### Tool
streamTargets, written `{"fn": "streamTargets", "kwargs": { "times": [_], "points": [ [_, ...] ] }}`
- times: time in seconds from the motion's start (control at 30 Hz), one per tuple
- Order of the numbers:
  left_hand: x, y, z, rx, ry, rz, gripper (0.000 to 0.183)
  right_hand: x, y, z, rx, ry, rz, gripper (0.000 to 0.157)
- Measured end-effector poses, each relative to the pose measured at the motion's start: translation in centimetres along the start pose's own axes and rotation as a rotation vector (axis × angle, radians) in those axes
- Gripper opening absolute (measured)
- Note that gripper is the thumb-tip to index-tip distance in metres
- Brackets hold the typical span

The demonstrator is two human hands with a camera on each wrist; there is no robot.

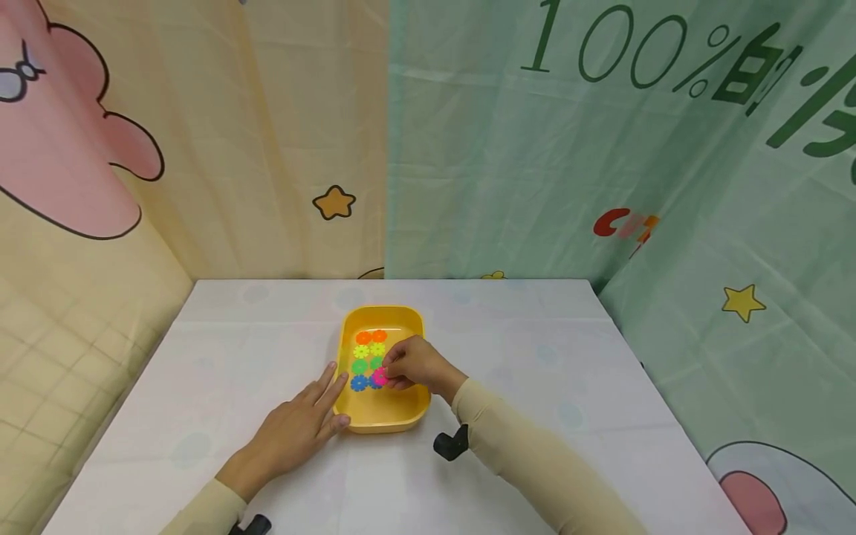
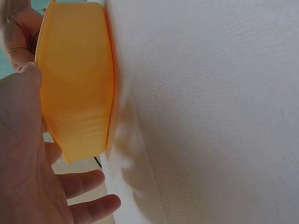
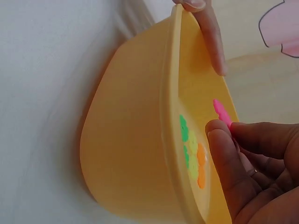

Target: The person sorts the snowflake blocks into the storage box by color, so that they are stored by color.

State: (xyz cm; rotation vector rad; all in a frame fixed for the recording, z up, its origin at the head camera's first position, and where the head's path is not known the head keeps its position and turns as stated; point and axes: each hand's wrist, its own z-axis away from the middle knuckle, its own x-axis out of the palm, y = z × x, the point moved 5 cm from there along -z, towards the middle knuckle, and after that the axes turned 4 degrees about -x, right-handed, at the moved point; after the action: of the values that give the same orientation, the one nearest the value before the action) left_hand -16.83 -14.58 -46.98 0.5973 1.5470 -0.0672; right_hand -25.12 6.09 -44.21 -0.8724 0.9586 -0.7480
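Note:
A yellow plastic tray [image 1: 388, 410] stands upright on the table. Between thumb and fingertips, my right hand [image 1: 423, 365] pinches a pink flower-shaped piece [image 3: 222, 112] above the tray's floor. In the tray lie flower pieces in paired rows: orange [image 1: 363, 338] at the far end, then yellow [image 1: 361, 351], green [image 1: 360, 366] and blue [image 1: 359, 383]. The pink piece partly covers one blue piece in the head view. My left hand [image 1: 290, 432] rests on the tray's left rim with its fingers extended, the thumb near the front left corner.
The white table [image 1: 521, 349] reaches back to cream and green curtains [image 1: 481, 148]. A black wrist mount [image 1: 451, 443] sits by the right sleeve, and another [image 1: 256, 524] by the left sleeve.

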Motion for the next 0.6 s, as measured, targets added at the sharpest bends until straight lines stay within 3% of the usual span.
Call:
{"fn": "streamTargets", "kwargs": {
  "times": [0.37, 0.6],
  "points": [
    [-0.1, 0.1, 0.0, 0.021, 0.011, -0.007, 0.073, 3.7, 0.4, -1.0, 0.016, 0.013, 0.08, 0.008],
    [0.1, 0.0, -0.1, -0.002, -0.009, -0.009, 0.075, 5.1, 1.0, -1.1, 0.055, -0.007, 0.128, 0.005]
  ]
}}
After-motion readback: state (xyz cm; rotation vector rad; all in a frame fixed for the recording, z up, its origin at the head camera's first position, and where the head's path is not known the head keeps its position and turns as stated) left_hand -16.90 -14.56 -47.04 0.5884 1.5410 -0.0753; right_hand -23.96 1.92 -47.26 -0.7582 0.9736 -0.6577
